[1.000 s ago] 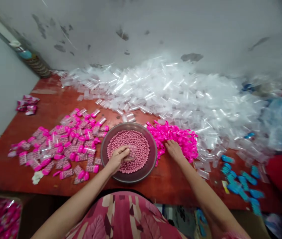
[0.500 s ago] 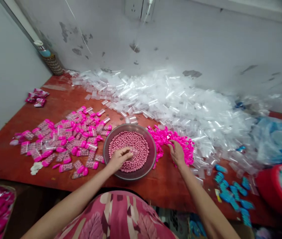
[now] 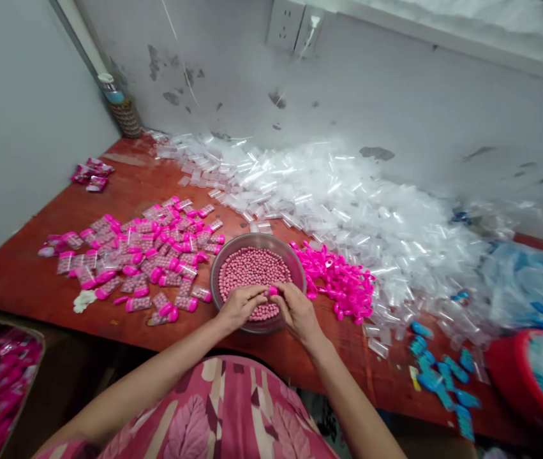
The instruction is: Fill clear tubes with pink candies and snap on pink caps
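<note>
head view: a red table (image 3: pixel 141 185) carries a heap of clear plastic tubes (image 3: pixel 328 185) along its back edge, a spread of bead-filled bottles (image 3: pixel 151 248) toward its left edge, and a pile of loose pink caps (image 3: pixel 335 280) right of a grey bowl (image 3: pixel 261 241) near the front edge. over the bowl's pink beads (image 3: pixel 252 268), the left hand (image 3: pixel 242 308) and right hand (image 3: pixel 300 312) meet; between their fingertips sits one pink cap (image 3: pixel 273 291). the right thumb and fingers grasp it; the left fingers bend close at its other side, and whether they pinch a tube cannot be told. good handling here likely means a light, square press, with both hands above the bowl so any loose bead drops back in. the front edge runs close to bowl and torso, leaving elbows little slack; bare tabletop right of the bowl, before the caps, gives the right forearm some room.
</note>
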Tool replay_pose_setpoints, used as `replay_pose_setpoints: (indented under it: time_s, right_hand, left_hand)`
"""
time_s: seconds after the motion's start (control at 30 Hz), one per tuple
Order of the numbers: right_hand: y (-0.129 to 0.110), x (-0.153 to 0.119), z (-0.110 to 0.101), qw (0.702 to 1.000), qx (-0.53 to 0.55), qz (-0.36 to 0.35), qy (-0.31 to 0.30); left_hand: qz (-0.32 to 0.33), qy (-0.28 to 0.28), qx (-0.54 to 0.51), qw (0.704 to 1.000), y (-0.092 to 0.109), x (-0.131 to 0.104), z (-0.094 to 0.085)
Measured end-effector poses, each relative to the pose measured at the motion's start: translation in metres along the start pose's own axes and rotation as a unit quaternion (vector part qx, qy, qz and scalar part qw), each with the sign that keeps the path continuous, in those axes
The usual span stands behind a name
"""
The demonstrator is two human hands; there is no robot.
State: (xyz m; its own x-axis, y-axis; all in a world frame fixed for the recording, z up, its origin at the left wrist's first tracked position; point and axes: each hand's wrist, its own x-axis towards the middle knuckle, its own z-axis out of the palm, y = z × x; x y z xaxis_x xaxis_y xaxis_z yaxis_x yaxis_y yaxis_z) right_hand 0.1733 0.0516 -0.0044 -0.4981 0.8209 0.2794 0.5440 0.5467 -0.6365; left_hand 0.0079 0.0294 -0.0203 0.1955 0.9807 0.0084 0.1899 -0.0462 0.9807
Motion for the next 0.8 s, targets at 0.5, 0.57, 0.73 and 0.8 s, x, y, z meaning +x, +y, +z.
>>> replay_pose_setpoints:
  time_s: [0.5,0.57,0.73,0.8]
  right_hand:
    - [-0.015,-0.012,0.014,0.998,-0.066,-0.013,-0.014]
    - [-0.015,-0.005,0.01,0.997,-0.079,-0.019,-0.011]
    - [-0.017,0.015,0.0,0.999,-0.001,0.041,-0.024]
    - [-0.019,0.019,-0.001,0.997,0.037,0.066,-0.023]
  left_hand:
    - [0.046,-0.03,0.034,0.998,0.003,-0.006,-0.016]
    - [0.016,-0.012,-0.015,1.0,0.004,-0.003,-0.013]
    - [-0.057,0.001,-0.116,0.992,0.008,0.003,-0.011]
    - [-0.061,0.009,-0.126,0.99,0.009,0.003,-0.013]
